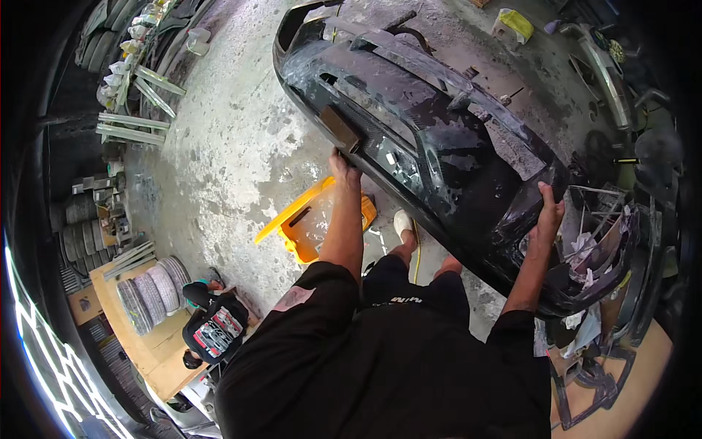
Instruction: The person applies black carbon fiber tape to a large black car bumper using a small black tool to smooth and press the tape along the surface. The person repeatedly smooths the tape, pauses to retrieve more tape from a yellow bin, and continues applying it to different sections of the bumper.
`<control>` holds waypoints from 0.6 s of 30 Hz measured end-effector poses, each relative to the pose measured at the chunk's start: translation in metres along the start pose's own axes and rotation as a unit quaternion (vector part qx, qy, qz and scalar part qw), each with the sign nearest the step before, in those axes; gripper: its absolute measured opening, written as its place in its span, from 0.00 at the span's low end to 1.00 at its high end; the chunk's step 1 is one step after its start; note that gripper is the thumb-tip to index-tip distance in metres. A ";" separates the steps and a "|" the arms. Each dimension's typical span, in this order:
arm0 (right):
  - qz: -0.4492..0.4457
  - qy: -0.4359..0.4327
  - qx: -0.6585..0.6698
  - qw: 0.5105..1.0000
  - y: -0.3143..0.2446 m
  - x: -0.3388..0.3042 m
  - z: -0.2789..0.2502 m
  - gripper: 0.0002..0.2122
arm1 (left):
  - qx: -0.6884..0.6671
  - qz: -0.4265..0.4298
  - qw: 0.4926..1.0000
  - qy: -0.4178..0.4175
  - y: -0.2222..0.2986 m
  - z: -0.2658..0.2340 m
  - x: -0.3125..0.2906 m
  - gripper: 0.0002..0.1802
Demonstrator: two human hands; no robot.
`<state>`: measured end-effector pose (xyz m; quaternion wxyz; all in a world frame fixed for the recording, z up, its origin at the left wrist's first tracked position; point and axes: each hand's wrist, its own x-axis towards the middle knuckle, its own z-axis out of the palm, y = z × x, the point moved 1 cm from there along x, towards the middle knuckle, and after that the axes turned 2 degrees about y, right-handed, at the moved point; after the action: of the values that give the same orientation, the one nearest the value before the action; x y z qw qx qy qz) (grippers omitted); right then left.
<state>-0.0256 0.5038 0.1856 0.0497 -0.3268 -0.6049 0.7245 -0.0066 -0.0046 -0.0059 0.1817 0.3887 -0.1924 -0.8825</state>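
A large black car bumper [468,168] with scuffed, dusty patches stretches diagonally in front of me, from the upper middle to the right. My left hand [345,170] is closed at its near left edge, the fingertips partly hidden. Right beside those fingers a brown rectangular block [340,130] rests against the bumper; whether the hand touches it I cannot tell. Toward the bumper's right end, my right hand [548,211] grips the edge, thumb on the upper face and the other fingers mostly out of sight.
A yellow plastic bin [301,241] sits on the floor by my left forearm. More bumpers and scrap parts [599,234] crowd the right side. Rolls [152,296] lie on a wooden table [124,351] at left, where another person [216,329] is. Pale bars [135,126] stick out at upper left.
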 end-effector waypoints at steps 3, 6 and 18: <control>-0.037 0.014 0.001 0.999 0.005 0.000 0.001 0.11 | 0.008 -0.008 1.000 -0.012 -0.002 0.002 -0.003 0.24; -0.079 0.010 0.014 0.997 0.017 -0.016 -0.012 0.13 | 0.013 -0.009 0.999 0.031 -0.001 0.003 -0.015 0.23; -0.086 0.009 0.058 0.995 0.008 -0.015 -0.011 0.15 | 0.012 0.049 0.999 0.008 0.012 0.037 -0.006 0.26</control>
<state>-0.0057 0.5042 0.1838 0.1357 -0.2766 -0.5874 0.7484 -0.0292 -0.0044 0.0266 0.2217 0.3882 -0.2205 -0.8669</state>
